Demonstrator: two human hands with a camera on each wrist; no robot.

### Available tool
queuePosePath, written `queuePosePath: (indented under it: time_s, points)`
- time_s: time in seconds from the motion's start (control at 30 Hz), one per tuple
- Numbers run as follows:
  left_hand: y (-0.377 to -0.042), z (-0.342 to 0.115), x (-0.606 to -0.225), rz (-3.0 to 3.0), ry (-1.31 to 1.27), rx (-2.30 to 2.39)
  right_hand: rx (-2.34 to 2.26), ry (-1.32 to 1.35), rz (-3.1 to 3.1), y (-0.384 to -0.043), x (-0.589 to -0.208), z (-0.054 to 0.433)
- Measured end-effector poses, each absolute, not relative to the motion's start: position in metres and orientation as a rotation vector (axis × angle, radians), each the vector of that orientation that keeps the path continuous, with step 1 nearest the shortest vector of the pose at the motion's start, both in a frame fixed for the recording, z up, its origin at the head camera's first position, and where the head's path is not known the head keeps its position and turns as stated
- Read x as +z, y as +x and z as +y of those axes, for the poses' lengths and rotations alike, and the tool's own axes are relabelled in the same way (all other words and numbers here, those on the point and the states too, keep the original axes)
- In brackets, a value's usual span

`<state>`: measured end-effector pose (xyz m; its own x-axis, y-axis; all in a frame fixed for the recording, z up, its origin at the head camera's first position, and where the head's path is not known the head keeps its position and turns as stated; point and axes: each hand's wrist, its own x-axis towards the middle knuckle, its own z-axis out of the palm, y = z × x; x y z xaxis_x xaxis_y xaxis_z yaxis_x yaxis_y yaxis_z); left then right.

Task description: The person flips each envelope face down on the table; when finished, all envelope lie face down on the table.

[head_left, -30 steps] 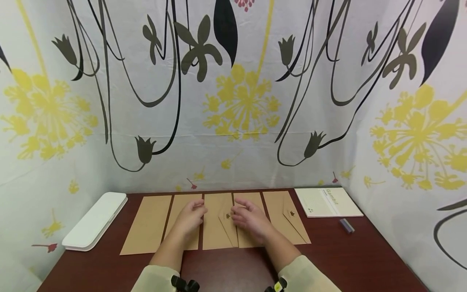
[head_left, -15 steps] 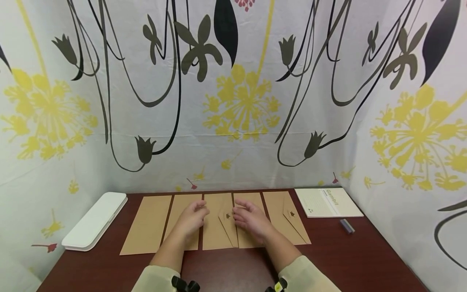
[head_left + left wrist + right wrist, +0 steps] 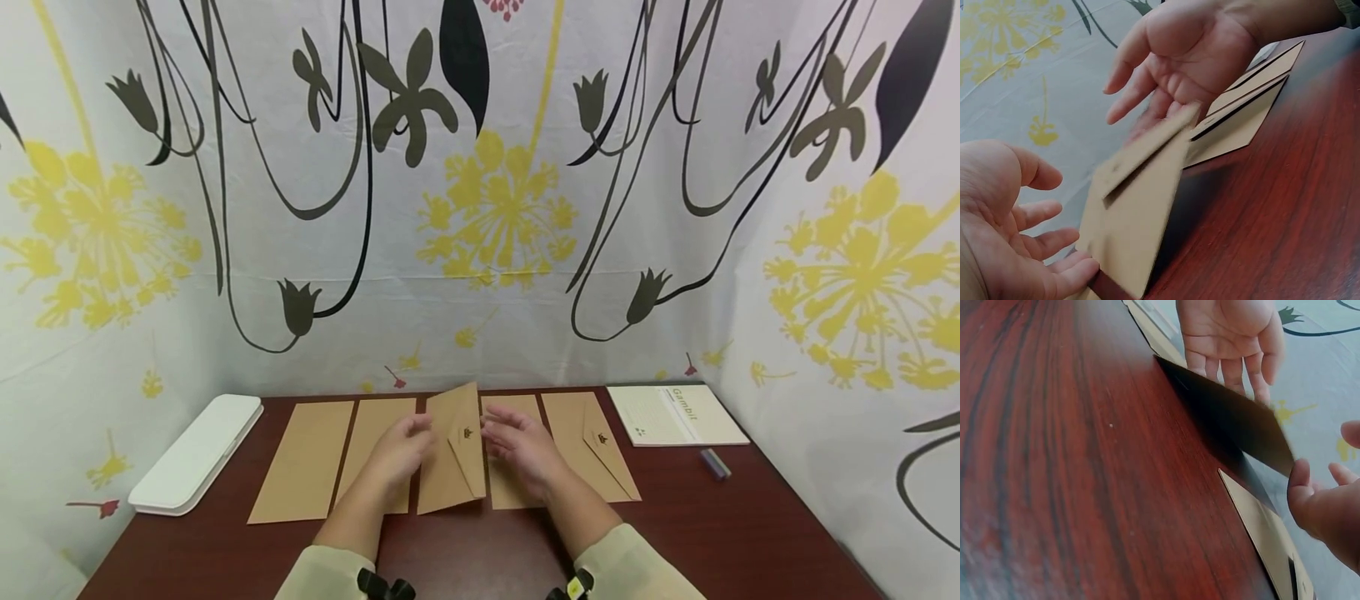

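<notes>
A brown kraft envelope [image 3: 450, 475], with a pointed flap and a small dark print, stands tilted between my hands in the middle of the row. Its right side is raised off the table and its left side stays low. My left hand [image 3: 401, 454] is at its left side, fingers relaxed, the little finger by the edge in the left wrist view. At the raised right edge, my right hand [image 3: 521, 446] touches the envelope with loosely bent fingers, its thumb standing free. In the right wrist view, the envelope's underside [image 3: 1235, 415] is dark with shadow.
More brown envelopes lie flat on either side, including the far-left envelope [image 3: 300, 462] and the far-right envelope [image 3: 588, 442]. A white case [image 3: 195, 454] stands left on the dark red table [image 3: 465, 558]. A "Gambit" pad [image 3: 675, 417] and small grey block [image 3: 715, 464] lie right.
The middle envelope lay flat before; its right side has now come up and it leans to the left. Both hands have shifted only slightly to the right.
</notes>
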<state>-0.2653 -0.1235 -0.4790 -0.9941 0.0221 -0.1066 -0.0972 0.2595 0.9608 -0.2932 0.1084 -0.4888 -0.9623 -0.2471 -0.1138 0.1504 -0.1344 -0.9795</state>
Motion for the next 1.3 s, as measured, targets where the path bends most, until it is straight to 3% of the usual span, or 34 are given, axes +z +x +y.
queuePosePath:
  time_s: [0.7, 1.3]
  points:
    - [-0.255, -0.093, -0.475, 2.237, 0.022, 2.012, -2.062, -0.407, 1.887, -0.271, -0.476, 0.093]
    - [-0.256, -0.089, -0.471, 2.241, -0.022, 2.104, -1.944, -0.477, 1.946, -0.266, -0.475, 0.091]
